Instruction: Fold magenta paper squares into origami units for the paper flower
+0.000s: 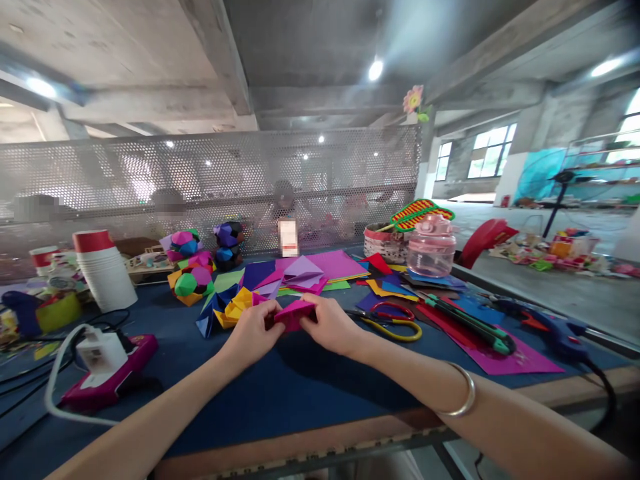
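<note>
Both hands [287,327] meet, fingers [306,308] pinching magenta paper [294,315].

A bare concrete hall behind a blue-topped worktable [240,407].
The grey ceiling [315,47] is crossed by heavy beams [215,47], with a lit bulb [375,69] near the middle and bright lamps [607,67] toward both sides. A perforated metal screen [240,167] stands along the table's far side, lights showing through its holes; a pink flower [413,99] rises at its right end. Beyond, on the right, daylight fills framed windows [493,150] near a concrete column [537,120] with a white lower part. Bright blue sheeting [543,175] hangs beside a metal rack [603,167], and colorful clutter [565,250] covers part of the grey floor [465,223].
</note>
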`<state>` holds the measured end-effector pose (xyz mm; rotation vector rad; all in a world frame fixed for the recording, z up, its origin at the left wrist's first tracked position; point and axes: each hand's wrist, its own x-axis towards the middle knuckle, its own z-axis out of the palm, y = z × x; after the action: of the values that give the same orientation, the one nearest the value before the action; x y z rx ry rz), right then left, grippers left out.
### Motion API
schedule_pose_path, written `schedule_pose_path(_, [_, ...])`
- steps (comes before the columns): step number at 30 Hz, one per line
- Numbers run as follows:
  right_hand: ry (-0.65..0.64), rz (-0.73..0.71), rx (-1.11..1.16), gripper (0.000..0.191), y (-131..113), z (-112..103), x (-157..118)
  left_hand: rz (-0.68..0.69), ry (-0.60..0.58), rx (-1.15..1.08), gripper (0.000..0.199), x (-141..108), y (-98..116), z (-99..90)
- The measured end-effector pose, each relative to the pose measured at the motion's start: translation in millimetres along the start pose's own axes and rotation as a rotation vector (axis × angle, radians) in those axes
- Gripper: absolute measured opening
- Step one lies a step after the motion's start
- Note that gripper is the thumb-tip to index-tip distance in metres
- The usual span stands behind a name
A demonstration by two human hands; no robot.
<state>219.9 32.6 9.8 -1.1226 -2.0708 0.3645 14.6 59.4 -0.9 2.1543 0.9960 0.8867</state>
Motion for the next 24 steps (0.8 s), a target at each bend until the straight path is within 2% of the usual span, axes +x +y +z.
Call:
schedule_pose_path(4, [-0.007, -0.038, 0.003, 0.021, -4, 0, 0, 0.03, 0.025, 0.051, 0.022, 1, 1, -4.6])
schedule_pose_path(11, [-0.039, -0.079, -0.003, 0.022, -6, 0, 0, 0.008, -0.024, 0.041, 0.023, 5, -6, -3.5])
schedule_pose_path(17, [-0.105, -0.056, -0.1, 0.021, 0, 0, -1, 0.161, 0.134, 0.13, 0.027, -3, 16, 0.1])
schedule_pose_path(20, [-0.118, -0.067, -0.118, 0.021, 0, 1, -1, 0.239, 0.169, 0.167, 0.024, -5, 25, -1.7])
schedule_pose_path(24, [-0.081, -0.117, -0.086, 0.017, -5, 2, -2, 0.24, 0.206, 0.19, 0.02, -7, 25, -5.8])
